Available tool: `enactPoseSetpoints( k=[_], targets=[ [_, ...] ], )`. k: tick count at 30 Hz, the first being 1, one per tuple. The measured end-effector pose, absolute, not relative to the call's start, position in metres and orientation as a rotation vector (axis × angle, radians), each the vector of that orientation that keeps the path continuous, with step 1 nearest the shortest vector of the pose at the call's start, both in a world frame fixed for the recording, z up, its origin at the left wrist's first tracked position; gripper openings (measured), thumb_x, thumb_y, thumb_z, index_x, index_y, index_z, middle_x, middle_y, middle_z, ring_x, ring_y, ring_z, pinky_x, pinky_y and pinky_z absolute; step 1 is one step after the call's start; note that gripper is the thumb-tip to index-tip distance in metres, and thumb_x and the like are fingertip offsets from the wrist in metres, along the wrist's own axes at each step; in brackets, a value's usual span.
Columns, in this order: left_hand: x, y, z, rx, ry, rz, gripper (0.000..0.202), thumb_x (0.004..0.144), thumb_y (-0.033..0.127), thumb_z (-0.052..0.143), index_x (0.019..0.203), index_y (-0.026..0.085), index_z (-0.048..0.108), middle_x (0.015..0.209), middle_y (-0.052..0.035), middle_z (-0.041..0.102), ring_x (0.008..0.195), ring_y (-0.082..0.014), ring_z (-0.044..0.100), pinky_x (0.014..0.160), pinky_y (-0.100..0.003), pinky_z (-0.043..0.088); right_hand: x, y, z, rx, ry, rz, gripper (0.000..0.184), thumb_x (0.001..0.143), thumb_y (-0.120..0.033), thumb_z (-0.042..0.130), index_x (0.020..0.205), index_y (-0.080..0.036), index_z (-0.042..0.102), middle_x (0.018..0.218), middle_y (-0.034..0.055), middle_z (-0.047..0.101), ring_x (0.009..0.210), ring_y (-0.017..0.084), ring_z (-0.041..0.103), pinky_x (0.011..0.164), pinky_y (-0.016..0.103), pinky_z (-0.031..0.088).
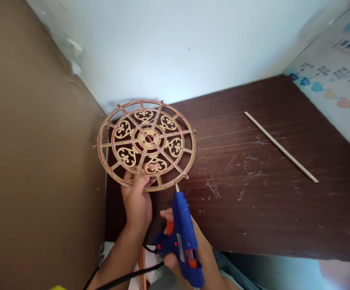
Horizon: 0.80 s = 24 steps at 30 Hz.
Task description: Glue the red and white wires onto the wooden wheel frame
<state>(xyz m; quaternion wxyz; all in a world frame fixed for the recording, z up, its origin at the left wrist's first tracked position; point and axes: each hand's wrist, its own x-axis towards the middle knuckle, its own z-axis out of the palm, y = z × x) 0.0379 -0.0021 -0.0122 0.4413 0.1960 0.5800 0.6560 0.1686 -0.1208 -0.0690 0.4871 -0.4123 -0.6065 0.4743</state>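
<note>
My left hand grips the lower rim of a round openwork wooden wheel, thumb on top and fingers underneath. Thin reddish and pale wires run along its rings and spokes, and heart-shaped scrollwork fills the gaps. The wheel is held tilted above the table near the wall. In my right hand is a blue hot glue gun, its red light lit and its orange trigger under my fingers. The metal nozzle meets the wheel's rim at the lower right; whether it touches cannot be made out.
A pale wooden stick lies on the dark brown table. A brown panel stands close on the left, a white wall behind, and a printed white box at right. The black cord trails across my left forearm.
</note>
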Motion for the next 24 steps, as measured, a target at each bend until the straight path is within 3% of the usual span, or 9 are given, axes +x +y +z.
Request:
enactPoseSetpoints(
  k=[5, 8, 12, 15, 20, 24],
  targets=[
    [0.034, -0.004, -0.010, 0.464, 1.407, 1.580, 0.028, 0.064, 0.024, 0.088, 0.089, 0.021, 0.076, 0.095, -0.0024, 0.083, 0.093, -0.0227, 0.079, 0.086, -0.036, 0.066, 0.166, -0.134, -0.069, -1.054, -1.388, 1.128, 0.058, 0.104, -0.057, 0.070, 0.154, -0.028, 0.061, 0.131, 0.0142, 0.077, 0.111, 0.032, 0.080, 0.092, 0.041, 0.070],
    [0.033, -0.006, -0.008, 0.460, 1.377, 1.559, 0.028, 0.067, 0.026, 0.089, 0.090, 0.020, 0.076, 0.097, -0.0024, 0.083, 0.096, -0.0231, 0.079, 0.094, -0.040, 0.066, 0.160, -0.141, -0.077, -1.048, -1.335, 1.041, 0.055, 0.105, -0.063, 0.066, 0.148, -0.029, 0.065, 0.127, 0.0132, 0.078, 0.102, 0.029, 0.081, 0.084, 0.040, 0.071],
    [0.031, -0.007, -0.009, 0.466, 1.344, 1.527, 0.033, 0.072, 0.036, 0.095, 0.092, 0.019, 0.076, 0.099, -0.0041, 0.083, 0.096, -0.0238, 0.081, 0.099, -0.043, 0.065, 0.156, -0.144, -0.083, -1.008, -1.322, 0.980, 0.065, 0.098, -0.073, 0.071, 0.146, -0.029, 0.067, 0.127, 0.0123, 0.078, 0.109, 0.032, 0.080, 0.088, 0.041, 0.070],
    [0.031, -0.006, -0.011, 0.445, 1.347, 1.517, 0.040, 0.077, 0.048, 0.097, 0.092, 0.018, 0.076, 0.096, -0.0057, 0.083, 0.095, -0.0245, 0.082, 0.100, -0.043, 0.065, 0.157, -0.147, -0.080, -1.019, -1.275, 0.998, 0.061, 0.105, -0.068, 0.063, 0.150, -0.028, 0.064, 0.127, 0.0131, 0.078, 0.096, 0.028, 0.081, 0.083, 0.038, 0.070],
    [0.031, -0.006, -0.014, 0.402, 1.316, 1.500, 0.052, 0.100, 0.067, 0.071, 0.110, 0.017, 0.079, 0.104, -0.0136, 0.084, 0.111, -0.0300, 0.083, 0.101, -0.047, 0.066, 0.158, -0.153, -0.074, -0.983, -1.292, 1.071, 0.068, 0.097, -0.074, 0.071, 0.149, -0.030, 0.066, 0.133, 0.0152, 0.079, 0.094, 0.028, 0.083, 0.082, 0.039, 0.072],
    [0.030, -0.008, -0.015, 0.382, 1.276, 1.473, 0.061, 0.107, 0.070, 0.056, 0.118, 0.015, 0.079, 0.117, -0.0188, 0.084, 0.119, -0.0322, 0.081, 0.103, -0.048, 0.066, 0.169, -0.147, -0.071, -1.019, -1.387, 1.019, 0.069, 0.109, -0.071, 0.053, 0.157, -0.022, 0.058, 0.141, 0.0224, 0.075, 0.097, 0.028, 0.085, 0.084, 0.038, 0.071]
  ],
)
